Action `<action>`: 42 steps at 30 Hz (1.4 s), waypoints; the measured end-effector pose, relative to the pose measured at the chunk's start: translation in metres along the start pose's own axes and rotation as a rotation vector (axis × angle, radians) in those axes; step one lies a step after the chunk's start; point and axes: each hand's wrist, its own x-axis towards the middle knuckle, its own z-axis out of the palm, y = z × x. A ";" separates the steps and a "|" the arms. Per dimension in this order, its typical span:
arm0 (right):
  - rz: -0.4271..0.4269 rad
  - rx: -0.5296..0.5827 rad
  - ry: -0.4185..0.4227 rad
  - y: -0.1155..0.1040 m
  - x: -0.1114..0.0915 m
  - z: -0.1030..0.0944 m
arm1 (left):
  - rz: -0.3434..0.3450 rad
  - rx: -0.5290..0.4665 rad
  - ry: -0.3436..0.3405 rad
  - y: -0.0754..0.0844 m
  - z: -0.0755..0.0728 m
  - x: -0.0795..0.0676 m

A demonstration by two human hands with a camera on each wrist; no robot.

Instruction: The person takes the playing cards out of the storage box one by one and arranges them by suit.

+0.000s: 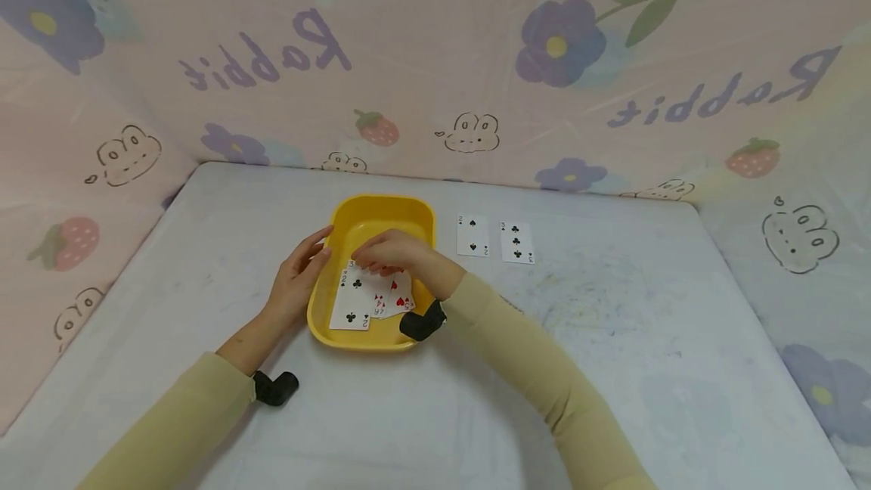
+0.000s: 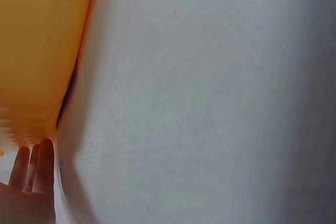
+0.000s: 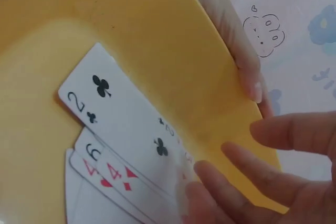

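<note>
A yellow plastic tray (image 1: 381,206) holds a loose fan of playing cards, with the two of clubs (image 3: 126,98) on top. Under it, the corners of a six and red fours (image 3: 113,171) stick out. My left hand (image 1: 295,278) rests along the tray's left side, its fingers fairly straight at the rim. Inside the tray, my right hand (image 1: 401,252) is over the far end of the cards. In the right wrist view its fingers are spread, the thumb apart from them, with fingertips right at the cards and nothing pinched.
On the white table (image 1: 612,399), right of the tray, the two of spades (image 1: 465,235) and three of clubs (image 1: 508,242) lie face up side by side. A printed pink curtain (image 1: 408,59) rises behind the table. Black wrist mounts (image 1: 275,389) stick out from both sleeves.
</note>
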 end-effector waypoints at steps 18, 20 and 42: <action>0.054 -0.272 -0.054 -0.001 -0.011 0.017 | -0.012 -0.028 -0.003 0.001 0.002 -0.002; 0.050 -0.290 -0.064 -0.002 -0.011 0.018 | -0.018 -0.024 -0.002 0.002 0.000 -0.003; 0.063 -0.376 -0.048 0.003 -0.017 0.011 | -0.028 -0.002 0.003 0.002 0.000 -0.002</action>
